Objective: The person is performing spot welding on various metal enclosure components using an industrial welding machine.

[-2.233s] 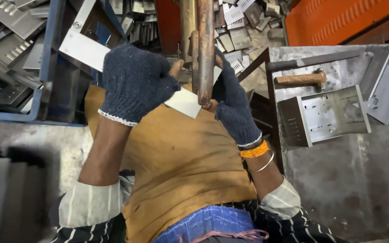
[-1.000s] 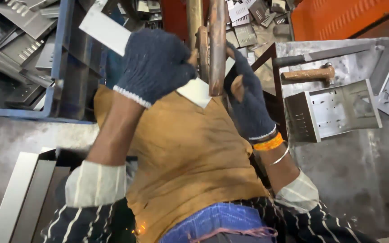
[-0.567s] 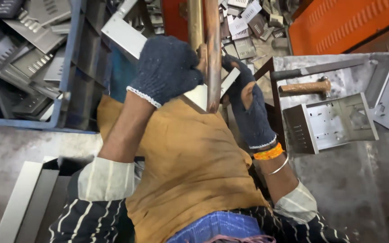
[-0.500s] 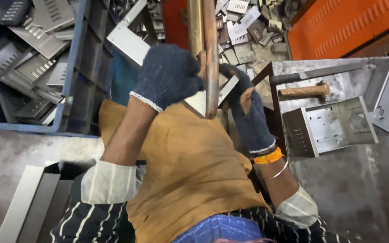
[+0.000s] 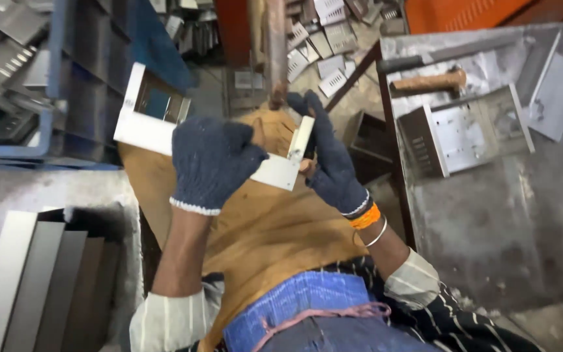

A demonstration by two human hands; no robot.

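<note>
Nearest: blue cloth waistband with a pink cord [image 5: 294, 309], and above it a smooth tan leather-like apron [image 5: 275, 228] spread over the lap.
Near left: flat grey sheet-metal panels stacked on edge [image 5: 40, 280], matte and straight-sided.
Left hand: left hand in a dark blue knitted glove [image 5: 213, 163], clenched over the middle of the long white-painted sheet-metal bracket [image 5: 164, 133], thumb and fingers wrapped around it.
Bracket: lies slanted across the apron, its left end an open rectangular frame, its right end a short folded lip.
Right hand: right hand in a matching knitted glove [image 5: 330, 163], fingers pinching the folded right end; orange band and thin metal bangle at the wrist.
Just beyond: rusty upright metal bar [image 5: 275, 52], its lower end meeting the bracket's right end.
Right: scuffed grey steel table [image 5: 490, 215] carrying a perforated folded steel bracket [image 5: 457, 133] and a wooden-handled hammer [image 5: 428, 81].
Far left: blue metal bin [image 5: 53, 85] of grey stamped parts.
</note>
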